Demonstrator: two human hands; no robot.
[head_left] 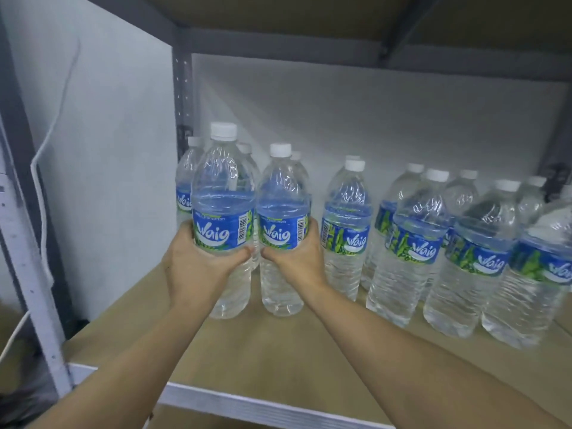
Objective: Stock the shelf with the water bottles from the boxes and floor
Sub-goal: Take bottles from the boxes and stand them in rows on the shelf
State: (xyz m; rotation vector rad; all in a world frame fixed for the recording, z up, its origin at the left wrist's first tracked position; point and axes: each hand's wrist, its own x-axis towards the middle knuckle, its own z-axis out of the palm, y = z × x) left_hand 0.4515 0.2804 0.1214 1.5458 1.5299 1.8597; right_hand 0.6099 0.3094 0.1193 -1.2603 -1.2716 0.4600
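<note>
My left hand [198, 267] grips a clear water bottle [223, 193] with a blue label and white cap, upright at the left of the shelf board [278, 351]. Beside it, my right hand [297, 258] grips a second, like bottle [280, 193]. Both bottles' bases look to be at or just above the board; I cannot tell if they touch it. Behind them stand other bottles [187, 178] against the back. To the right, several more bottles [411, 243] stand in rows on the same shelf.
A grey metal upright [182, 97] rises at the back left corner and a pale one [28, 274] at the front left. The shelf above [340, 20] hangs low overhead. A white cable [43, 187] runs down the left wall. Bare board lies in front of the bottles.
</note>
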